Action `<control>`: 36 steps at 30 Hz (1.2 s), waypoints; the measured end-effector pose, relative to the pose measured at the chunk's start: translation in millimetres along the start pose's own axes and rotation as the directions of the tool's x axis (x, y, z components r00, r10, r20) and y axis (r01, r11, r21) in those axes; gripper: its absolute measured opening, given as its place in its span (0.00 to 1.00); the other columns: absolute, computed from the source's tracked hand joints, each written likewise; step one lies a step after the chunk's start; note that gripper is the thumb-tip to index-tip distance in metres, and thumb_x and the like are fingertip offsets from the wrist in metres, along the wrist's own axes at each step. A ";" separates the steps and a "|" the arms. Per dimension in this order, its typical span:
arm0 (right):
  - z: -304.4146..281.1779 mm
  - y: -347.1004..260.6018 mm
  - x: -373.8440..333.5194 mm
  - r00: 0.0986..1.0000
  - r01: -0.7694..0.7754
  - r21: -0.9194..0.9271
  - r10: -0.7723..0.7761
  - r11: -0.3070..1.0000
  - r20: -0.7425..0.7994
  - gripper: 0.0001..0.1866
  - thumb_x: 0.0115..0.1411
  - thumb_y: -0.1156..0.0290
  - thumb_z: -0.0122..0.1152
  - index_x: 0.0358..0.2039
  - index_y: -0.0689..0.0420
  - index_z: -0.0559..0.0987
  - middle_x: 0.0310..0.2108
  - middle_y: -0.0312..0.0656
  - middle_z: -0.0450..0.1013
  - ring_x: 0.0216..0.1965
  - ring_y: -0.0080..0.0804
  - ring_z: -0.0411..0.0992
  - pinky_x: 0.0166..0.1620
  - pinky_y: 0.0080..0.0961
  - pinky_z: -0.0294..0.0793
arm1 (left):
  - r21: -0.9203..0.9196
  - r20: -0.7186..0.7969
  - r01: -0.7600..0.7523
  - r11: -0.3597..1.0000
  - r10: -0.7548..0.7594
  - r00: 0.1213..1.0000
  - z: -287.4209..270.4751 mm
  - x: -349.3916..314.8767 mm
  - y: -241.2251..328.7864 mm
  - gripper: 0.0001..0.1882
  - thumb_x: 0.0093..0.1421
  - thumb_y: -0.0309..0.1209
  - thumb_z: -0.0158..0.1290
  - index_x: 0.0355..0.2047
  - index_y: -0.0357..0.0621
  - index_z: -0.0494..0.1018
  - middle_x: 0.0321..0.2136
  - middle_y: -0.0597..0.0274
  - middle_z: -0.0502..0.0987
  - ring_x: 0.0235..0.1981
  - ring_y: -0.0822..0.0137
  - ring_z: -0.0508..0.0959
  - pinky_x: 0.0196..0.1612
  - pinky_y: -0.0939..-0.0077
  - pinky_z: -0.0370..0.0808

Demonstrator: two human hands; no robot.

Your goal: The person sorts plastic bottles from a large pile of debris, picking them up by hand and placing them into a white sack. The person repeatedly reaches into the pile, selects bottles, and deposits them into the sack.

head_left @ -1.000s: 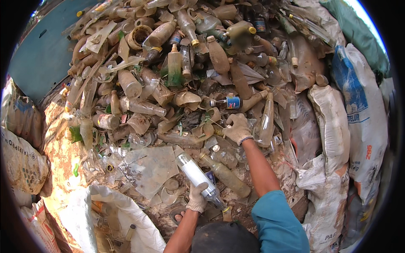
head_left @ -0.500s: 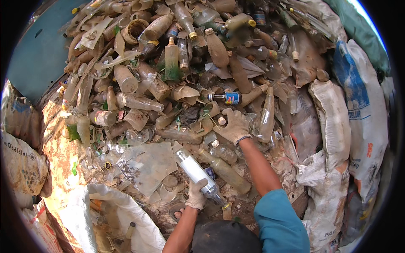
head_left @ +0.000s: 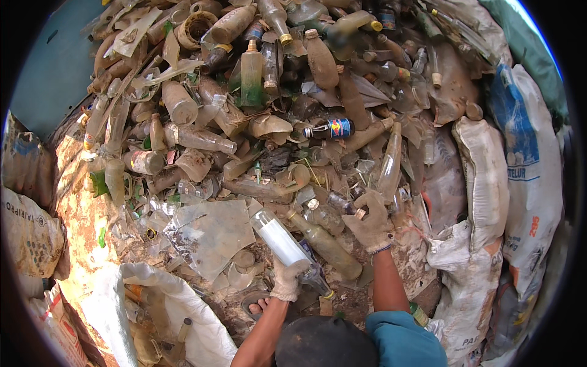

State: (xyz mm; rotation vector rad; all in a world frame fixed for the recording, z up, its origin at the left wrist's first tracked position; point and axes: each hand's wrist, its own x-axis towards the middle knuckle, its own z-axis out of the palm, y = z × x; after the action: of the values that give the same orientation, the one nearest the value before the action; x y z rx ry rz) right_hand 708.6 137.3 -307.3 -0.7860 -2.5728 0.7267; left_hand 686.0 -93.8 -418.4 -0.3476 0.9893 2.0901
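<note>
In my gloved left hand point(head_left: 287, 276) is a clear glass bottle point(head_left: 280, 238) with a white label; it lies aslant, its yellow-rimmed neck toward me. My gloved right hand point(head_left: 373, 224) has its fingers closed around the capped neck of a small, dirty, dark bottle point(head_left: 340, 202). That bottle's body points away to the left, among the glass at the pile's near edge. Between the hands a dusty greenish bottle point(head_left: 330, 249) lies on the ground. Left of the labelled bottle sits a flat, dirty glass sheet point(head_left: 211, 235).
A heap of dusty bottles and broken glass point(head_left: 257, 122) rises ahead, with a blue-labelled bottle point(head_left: 330, 129) on it. An open white sack point(head_left: 202, 315) with bottles stands near left. Full white sacks point(head_left: 480, 183) line the right. Shards litter the ground.
My right hand has come back toward me and to the right, drawing the small dark bottle from the pile. The left hand still holds the labelled bottle, almost unmoved.
</note>
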 end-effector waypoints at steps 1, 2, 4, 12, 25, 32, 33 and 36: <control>4.8 7.8 -16.3 0.997 0.076 -0.095 -0.078 0.993 -0.025 0.23 0.42 0.66 0.75 0.38 0.55 0.73 0.44 0.50 0.71 0.51 0.53 0.68 0.55 0.50 0.68 | -0.073 0.012 0.013 0.997 -0.012 1.000 3.7 -1.1 4.9 0.39 0.48 0.20 0.62 0.61 0.41 0.60 0.44 0.55 0.75 0.41 0.59 0.80 0.43 0.66 0.81; 9.6 14.7 -28.3 0.987 0.147 -0.189 -0.158 0.971 -0.040 0.25 0.43 0.65 0.76 0.41 0.54 0.74 0.48 0.51 0.70 0.54 0.55 0.67 0.58 0.50 0.67 | -0.107 0.006 0.007 0.994 -0.006 1.000 8.3 -0.9 10.5 0.38 0.48 0.20 0.61 0.61 0.42 0.61 0.43 0.55 0.76 0.40 0.59 0.81 0.42 0.66 0.82; 18.6 23.8 -45.1 0.992 0.127 -0.122 -0.129 0.984 -0.006 0.34 0.44 0.62 0.77 0.50 0.54 0.71 0.56 0.54 0.66 0.60 0.59 0.63 0.64 0.52 0.62 | -0.074 0.025 -0.014 0.997 0.016 1.000 24.7 2.9 28.7 0.39 0.46 0.27 0.61 0.60 0.41 0.61 0.42 0.53 0.75 0.39 0.56 0.81 0.43 0.60 0.84; 12.2 54.2 -8.1 0.946 -0.214 0.140 0.169 0.967 0.278 0.59 0.37 0.53 0.85 0.67 0.60 0.64 0.64 0.50 0.65 0.66 0.46 0.63 0.69 0.40 0.61 | -0.118 0.338 0.173 0.978 -0.124 0.933 61.7 59.3 40.8 0.43 0.47 0.31 0.60 0.66 0.41 0.60 0.46 0.53 0.74 0.42 0.58 0.81 0.46 0.59 0.85; -4.1 32.3 -16.6 0.822 -0.534 0.643 0.160 0.549 0.546 0.46 0.37 0.75 0.84 0.60 0.61 0.73 0.52 0.39 0.76 0.50 0.29 0.76 0.56 0.30 0.76 | -0.036 0.629 0.359 0.933 -0.258 0.733 46.7 64.6 54.1 0.44 0.44 0.30 0.61 0.65 0.41 0.64 0.50 0.62 0.76 0.43 0.64 0.80 0.49 0.64 0.82; 19.8 -77.2 27.6 0.869 -0.397 0.788 -0.084 0.471 0.488 0.54 0.34 0.64 0.90 0.62 0.62 0.71 0.54 0.42 0.76 0.54 0.33 0.76 0.57 0.33 0.78 | 0.509 0.571 -0.259 0.821 -0.097 0.815 28.9 13.7 171.4 0.44 0.45 0.31 0.75 0.63 0.40 0.68 0.52 0.64 0.78 0.45 0.75 0.79 0.49 0.75 0.80; 27.4 -84.8 33.3 0.857 -0.397 0.795 -0.125 0.459 0.500 0.54 0.35 0.64 0.90 0.63 0.63 0.70 0.54 0.42 0.76 0.53 0.33 0.76 0.56 0.33 0.78 | 0.578 0.491 -0.187 0.794 -0.156 0.857 46.1 -7.1 209.1 0.46 0.44 0.31 0.75 0.63 0.37 0.68 0.49 0.61 0.79 0.44 0.74 0.79 0.47 0.74 0.80; 71.5 -128.1 16.9 0.791 -0.504 0.771 -0.152 0.388 0.593 0.50 0.40 0.67 0.87 0.63 0.62 0.69 0.53 0.41 0.76 0.53 0.34 0.77 0.55 0.34 0.79 | 0.698 0.412 -0.344 0.628 0.040 0.910 9.5 -32.9 243.7 0.48 0.42 0.31 0.75 0.63 0.36 0.66 0.46 0.60 0.79 0.42 0.72 0.79 0.45 0.72 0.81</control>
State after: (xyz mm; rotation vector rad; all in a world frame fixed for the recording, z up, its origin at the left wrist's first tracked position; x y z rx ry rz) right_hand 609.2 29.5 -289.5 -0.4608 -1.8691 2.5263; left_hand 525.7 -199.6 -264.6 0.5969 1.6090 1.6099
